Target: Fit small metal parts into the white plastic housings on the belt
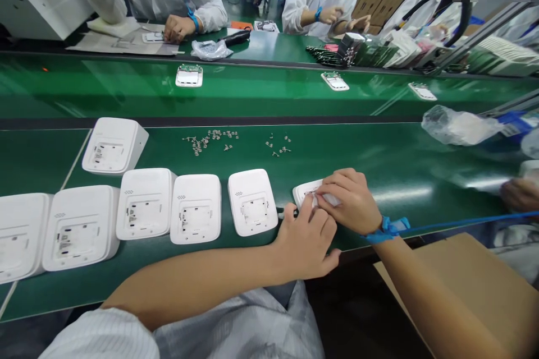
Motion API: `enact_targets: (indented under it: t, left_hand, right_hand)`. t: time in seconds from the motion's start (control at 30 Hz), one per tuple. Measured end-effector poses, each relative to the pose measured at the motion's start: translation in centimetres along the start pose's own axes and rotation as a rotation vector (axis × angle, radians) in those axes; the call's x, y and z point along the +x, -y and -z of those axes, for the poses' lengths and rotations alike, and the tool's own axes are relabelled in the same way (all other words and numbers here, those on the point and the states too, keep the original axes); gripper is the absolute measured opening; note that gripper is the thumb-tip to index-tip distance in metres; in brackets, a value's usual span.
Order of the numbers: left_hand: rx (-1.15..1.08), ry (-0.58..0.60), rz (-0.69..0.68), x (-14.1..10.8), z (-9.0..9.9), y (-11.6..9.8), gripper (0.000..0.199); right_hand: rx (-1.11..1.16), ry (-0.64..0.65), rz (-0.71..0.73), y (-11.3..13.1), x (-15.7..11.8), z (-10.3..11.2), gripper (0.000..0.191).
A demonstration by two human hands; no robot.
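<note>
A white plastic housing (pixel 304 190) lies on the green table (pixel 400 162), partly hidden under both hands. My left hand (pixel 309 235) reaches over its near edge, index finger and thumb apart, with some fingertips at the housing; what they touch is hidden. My right hand (pixel 349 199), with a blue strap at the wrist, has its fingers pressed together on the housing's right part, over something small and whitish that I cannot make out. A dark tool tip (pixel 287 212) shows just left of the housing. Next to it on the left stands another white housing (pixel 252 202), its recess facing up.
Several more white housings (pixel 196 208) line the table's left side. Small metal pieces (pixel 201 143) lie scattered behind them. White units with circuit boards (pixel 189 76) sit on the green belt (pixel 261 92). Plastic bags (pixel 458 125) lie at right; a cardboard box (pixel 463 286) is below. People work opposite.
</note>
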State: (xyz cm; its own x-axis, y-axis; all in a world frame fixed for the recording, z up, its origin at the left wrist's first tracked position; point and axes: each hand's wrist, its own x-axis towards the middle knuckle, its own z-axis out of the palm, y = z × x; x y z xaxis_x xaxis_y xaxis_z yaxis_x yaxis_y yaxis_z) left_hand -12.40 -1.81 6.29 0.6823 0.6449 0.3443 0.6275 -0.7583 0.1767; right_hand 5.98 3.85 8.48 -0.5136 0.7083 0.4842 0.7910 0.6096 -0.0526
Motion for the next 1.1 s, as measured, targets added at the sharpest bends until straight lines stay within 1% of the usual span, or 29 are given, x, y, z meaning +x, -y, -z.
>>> enact_targets:
  t: [0.23,0.43,0.53,0.67,0.9,1.0,1.1]
  left_hand:
    - [-0.014,-0.006,-0.001,0.0,-0.4,0.0,0.052]
    - [-0.064,-0.021,0.004,0.0,-0.4,0.0,0.051]
    - [-0.083,-0.029,-0.004,-0.1,-0.4,0.1,0.048]
    - [-0.073,-0.032,-0.016,-0.2,-0.4,0.1,0.047]
    - [-0.068,-0.036,-0.011,-0.2,-0.3,0.2,0.046]
    - [-0.056,-0.031,-0.003,-0.2,-0.3,0.2,0.047]
    - [-0.040,-0.029,-0.026,-0.1,-0.4,0.1,0.049]
  right_hand:
    - [-0.213,0.162,0.094,0.6,0.8,0.9,0.015]
    - [-0.278,0.273,0.210,0.2,1.9,1.3,0.019]
    - [-0.283,0.296,0.270,-0.3,2.2,1.5,0.021]
    - [-0.270,0.313,0.297,-0.7,2.1,1.5,0.020]
    - [-0.121,0.243,0.212,-0.2,1.1,1.3,0.015]
    - [-0.021,0.139,0.158,-0.1,0.4,1.0,0.010]
    - [0.048,0.056,0.126,-0.2,-0.2,0.6,0.014]
